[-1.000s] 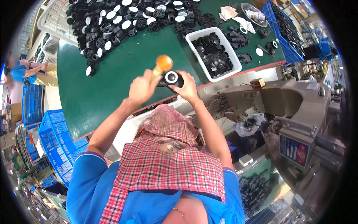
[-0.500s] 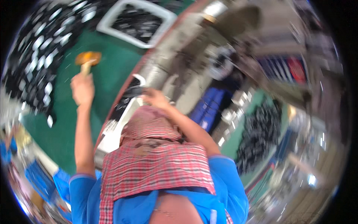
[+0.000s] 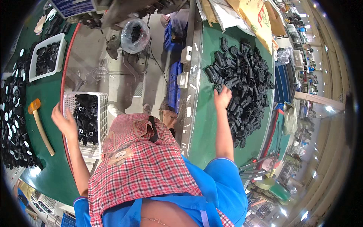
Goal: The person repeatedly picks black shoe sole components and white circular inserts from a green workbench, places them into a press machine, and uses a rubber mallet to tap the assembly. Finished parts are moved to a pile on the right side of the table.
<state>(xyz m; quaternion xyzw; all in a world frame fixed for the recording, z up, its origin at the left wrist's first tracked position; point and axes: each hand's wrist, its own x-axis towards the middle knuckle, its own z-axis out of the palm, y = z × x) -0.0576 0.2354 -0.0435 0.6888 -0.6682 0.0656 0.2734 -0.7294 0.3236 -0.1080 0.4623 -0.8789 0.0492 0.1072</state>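
On the green left table lies a mallet [image 3: 42, 130] with an orange head and a wooden handle, just left of my left hand [image 3: 65, 122]. That hand is empty, its fingers apart, above the table's red edge and beside a white crate [image 3: 103, 125] of small black parts. My right hand [image 3: 223, 99] is at the left border of a large heap of black plastic fittings [image 3: 247, 89] on the right table. Its fingers are closed on a black plastic fitting [image 3: 218, 88] with a round, spoked end. Part of the grip is hidden.
A white tray [image 3: 61, 62] of black parts and a spread of black parts with white discs [image 3: 15, 113] occupy the left table. Between the tables are a clear bag [image 3: 135, 36] and blue crates [image 3: 174, 83]. Paper sacks [image 3: 254, 19] lie beyond the heap.
My left hand has let go of the mallet, which now lies on the table. My right hand has moved right, from beside the left table to the heap. The view has turned right.
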